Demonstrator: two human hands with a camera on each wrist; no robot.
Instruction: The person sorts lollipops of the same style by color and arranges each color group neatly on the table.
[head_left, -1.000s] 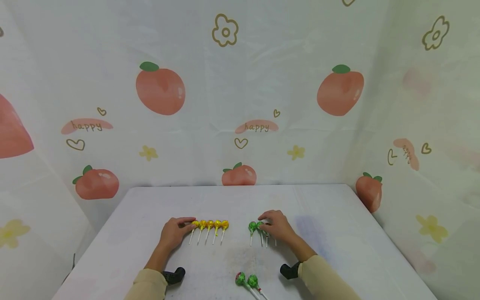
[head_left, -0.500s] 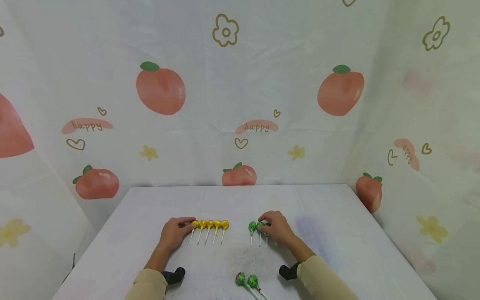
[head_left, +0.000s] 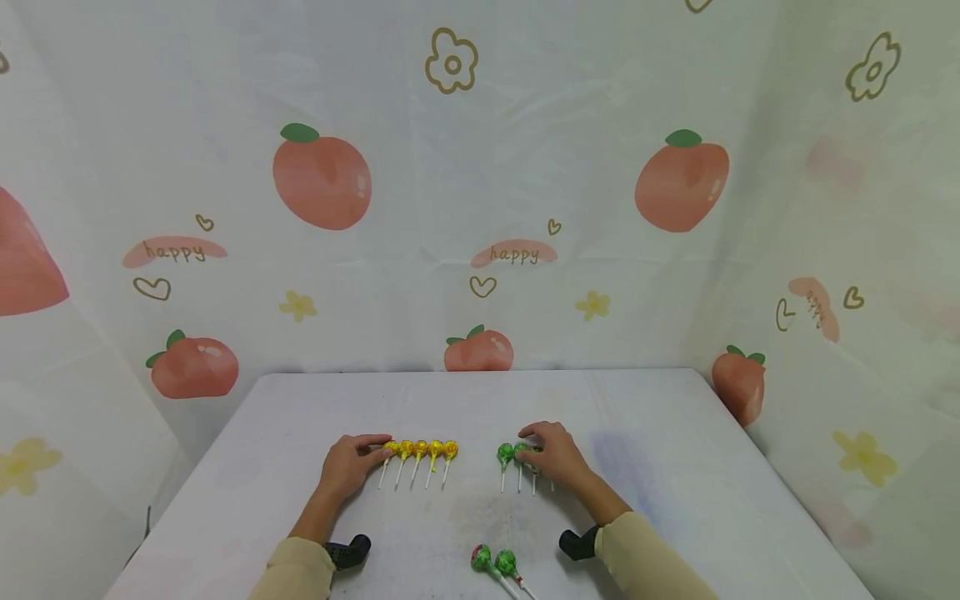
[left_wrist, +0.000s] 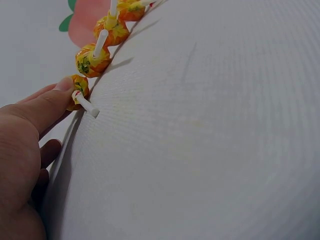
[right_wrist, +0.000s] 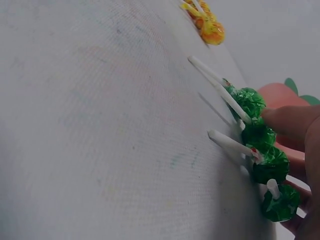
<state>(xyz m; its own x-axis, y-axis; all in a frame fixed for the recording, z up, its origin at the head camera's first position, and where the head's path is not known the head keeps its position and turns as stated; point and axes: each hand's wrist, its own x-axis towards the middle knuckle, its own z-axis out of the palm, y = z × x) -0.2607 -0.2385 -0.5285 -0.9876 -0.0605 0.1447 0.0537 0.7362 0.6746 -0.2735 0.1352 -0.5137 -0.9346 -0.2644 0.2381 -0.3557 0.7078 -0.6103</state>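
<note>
Several yellow-wrapped lollipops [head_left: 421, 448] lie in a row left of centre, sticks toward the person. My left hand [head_left: 348, 465] pinches the leftmost yellow lollipop [left_wrist: 80, 90] by its head, between thumb and index finger. Right of centre is a row of several green-wrapped lollipops [head_left: 505, 453]. With thumb and index finger, my right hand [head_left: 558, 457] pinches the head of the second green lollipop [right_wrist: 259, 134] from the left. In the head view that hand partly covers the row's right end; the right wrist view shows those heads [right_wrist: 280, 202] beneath the fingers.
Two more green lollipops, one with a reddish patch [head_left: 482, 557] and one beside it [head_left: 506, 560], lie near the front of the white table [head_left: 300, 408]. A patterned cloth [head_left: 405, 292] hangs behind and beside the table. Black wrist devices [head_left: 349, 552] sit at both sleeves.
The stick of the second green lollipop has swung slightly left and now stands nearly parallel to the first one's. Both hands have stayed almost in place.
</note>
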